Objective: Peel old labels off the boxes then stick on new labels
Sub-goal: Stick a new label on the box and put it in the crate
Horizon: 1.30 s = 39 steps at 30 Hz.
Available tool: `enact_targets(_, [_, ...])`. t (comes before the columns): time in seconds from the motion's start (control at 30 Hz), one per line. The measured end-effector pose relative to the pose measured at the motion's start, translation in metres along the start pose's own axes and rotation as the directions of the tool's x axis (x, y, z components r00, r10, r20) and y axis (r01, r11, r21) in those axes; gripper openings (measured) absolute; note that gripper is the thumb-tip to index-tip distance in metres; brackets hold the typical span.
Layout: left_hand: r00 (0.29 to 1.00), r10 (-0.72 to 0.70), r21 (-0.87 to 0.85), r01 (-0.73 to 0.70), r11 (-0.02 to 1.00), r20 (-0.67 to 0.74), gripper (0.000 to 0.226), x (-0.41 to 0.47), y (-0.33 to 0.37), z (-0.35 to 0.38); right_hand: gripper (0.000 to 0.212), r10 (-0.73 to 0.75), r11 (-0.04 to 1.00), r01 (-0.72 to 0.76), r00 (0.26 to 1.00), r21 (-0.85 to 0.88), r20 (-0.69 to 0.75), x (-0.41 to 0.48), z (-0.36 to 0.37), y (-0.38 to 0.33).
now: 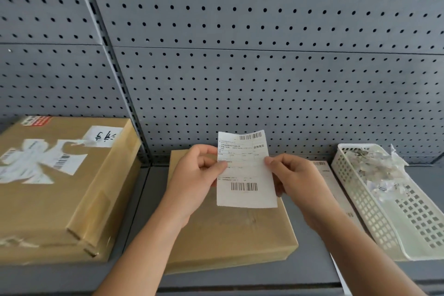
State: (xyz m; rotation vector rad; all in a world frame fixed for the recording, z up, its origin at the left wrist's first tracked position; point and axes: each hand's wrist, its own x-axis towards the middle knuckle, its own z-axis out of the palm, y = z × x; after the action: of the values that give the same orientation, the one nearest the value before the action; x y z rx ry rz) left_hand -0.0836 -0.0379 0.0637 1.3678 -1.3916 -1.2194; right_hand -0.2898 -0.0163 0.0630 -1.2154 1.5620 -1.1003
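Both hands pinch one fresh label (245, 170) by its side edges: the left hand (197, 180) takes the left edge between thumb and fingers, the right hand (295, 180) the right edge. Held upright and taut this way, the sheet probably keeps flat while its backing is worked loose. Directly beneath the hands lies a plain box (230, 235) on the shelf (134, 274), ready to receive it. Left of the left hand sits a box with torn label scraps (48, 175). Right of the right hand, a white basket (389, 202) collects peeled waste.
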Motion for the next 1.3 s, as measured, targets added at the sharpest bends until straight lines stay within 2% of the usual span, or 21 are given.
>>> enact_targets(0.13, [0.999, 0.001, 0.017, 0.0, 1.0, -0.051, 0.022, -0.003, -0.008, -0.01, 0.032, 0.002, 0.999, -0.001, 1.0, -0.052, 0.023, 0.003, 0.013, 0.006])
enact_targets(0.27, [0.997, 0.01, 0.11, -0.002, 0.994, -0.073, 0.024, -0.003, -0.017, -0.018, 0.03, -0.023, 0.981, 0.028, 0.999, -0.19, 0.026, 0.007, 0.023, 0.01])
enact_targets(0.37, [0.994, 0.041, 0.218, -0.018, 0.976, -0.098, 0.026, -0.003, -0.024, -0.021, 0.03, -0.061, 0.947, 0.065, 0.998, -0.314, 0.021, 0.008, 0.03, 0.014])
enact_targets(0.57, [0.993, 0.085, 0.392, -0.047, 0.919, -0.08, 0.025, -0.003, -0.032, -0.021, 0.03, -0.047, 0.87, 0.053, 0.999, -0.491, 0.025, 0.008, 0.036, 0.02])
enact_targets(0.87, [0.995, 0.074, 0.51, -0.03, 0.86, -0.067, 0.025, -0.005, -0.038, -0.017, 0.029, -0.072, 0.733, 0.073, 0.997, -0.677, 0.03, 0.008, 0.045, 0.026])
enact_targets(1.3, [0.995, 0.081, 0.627, -0.03, 0.778, -0.052, 0.02, -0.003, -0.039, -0.011, 0.027, -0.108, 0.622, 0.088, 0.994, -0.778, 0.026, 0.008, 0.05, 0.028])
